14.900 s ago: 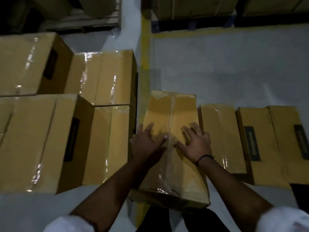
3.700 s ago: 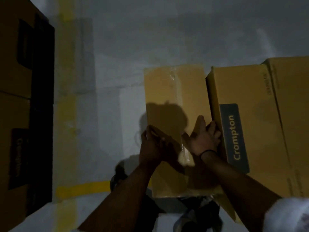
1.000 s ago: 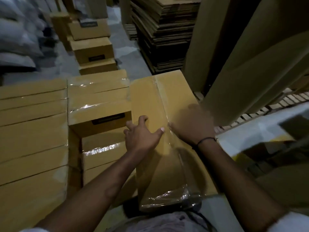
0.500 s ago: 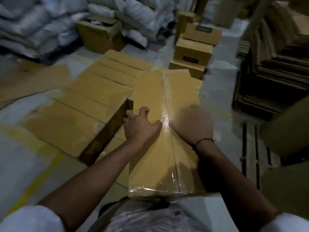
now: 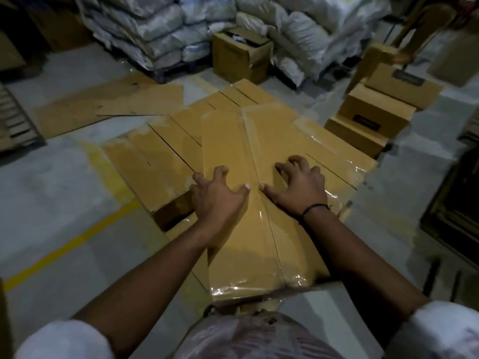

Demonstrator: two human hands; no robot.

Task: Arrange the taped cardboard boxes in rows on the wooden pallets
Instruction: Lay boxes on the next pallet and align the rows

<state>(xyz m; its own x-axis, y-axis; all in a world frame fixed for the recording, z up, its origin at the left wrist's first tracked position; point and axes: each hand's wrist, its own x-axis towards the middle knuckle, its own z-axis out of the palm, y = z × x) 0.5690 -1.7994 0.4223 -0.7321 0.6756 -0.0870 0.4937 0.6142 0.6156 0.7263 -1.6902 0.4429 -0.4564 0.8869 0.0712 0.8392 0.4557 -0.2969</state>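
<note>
A long taped cardboard box with a clear tape seam down its middle lies lengthwise in front of me, its near end against my body. My left hand and my right hand sit on its top either side of the seam, fingers arched and clawed into the surface, thumbs nearly meeting. A black band circles the right wrist. The box hangs over a low layer of several taped boxes packed side by side in rows. A dark gap shows at the layer's near left corner. No pallet is visible under them.
Flat cardboard sheets lie on the grey floor behind the rows. White sacks and an open carton stand at the back. Stacked labelled boxes sit at right. A yellow floor line runs at left.
My view has swung left and the carried box now lines up over the rows of boxes. Both hands stay on its top; their fingers have arched up from lying flatter.
</note>
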